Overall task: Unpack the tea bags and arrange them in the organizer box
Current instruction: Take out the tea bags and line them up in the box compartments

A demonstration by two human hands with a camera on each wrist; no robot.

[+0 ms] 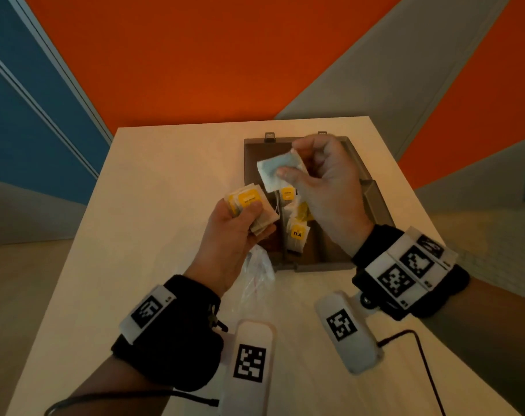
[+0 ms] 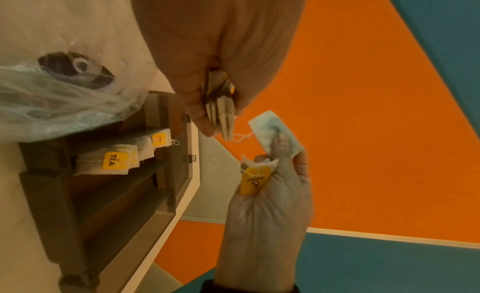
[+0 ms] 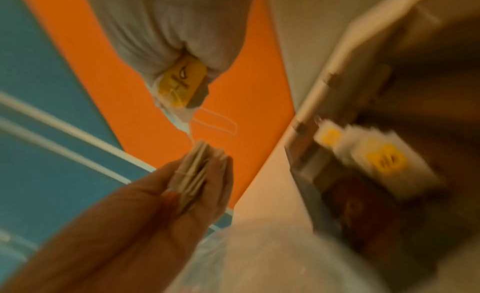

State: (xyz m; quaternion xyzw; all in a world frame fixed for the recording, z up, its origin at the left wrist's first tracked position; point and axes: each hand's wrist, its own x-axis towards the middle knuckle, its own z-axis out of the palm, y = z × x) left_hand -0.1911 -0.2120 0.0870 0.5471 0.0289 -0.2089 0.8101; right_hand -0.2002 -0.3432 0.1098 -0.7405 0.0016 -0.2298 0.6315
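Left hand [image 1: 234, 226] raised above the near-left corner of the organizer box [image 1: 375, 202], palm turned up toward the head camera. Fingers curled under a stack of tea bags [image 1: 256, 211], thumb [image 1: 253, 206] pressed on the top bag's yellow tag; the stack sits clamped between thumb and fingers, edges fanned out past the fingertips.

Right hand [image 1: 324, 187] held higher, over the middle of the box, wrist bent, back of hand to the right. Thumb and index pinch a single tea bag [image 1: 277, 172] by its paper; the bag sticks out left of the fingertips, toward the stack but not touching it. In the left wrist view its yellow tag [image 2: 253, 179] is tucked into the palm under the curled remaining fingers, and a white string [image 2: 240, 136] runs between the two hands.

Below the right fingers: several tagged tea bags [image 1: 297, 235] already lying in a middle compartment of the box. A clear plastic bag [image 1: 256, 271] lies on the table [image 1: 165, 181] under the left wrist.

Right wrist view is motion-blurred.
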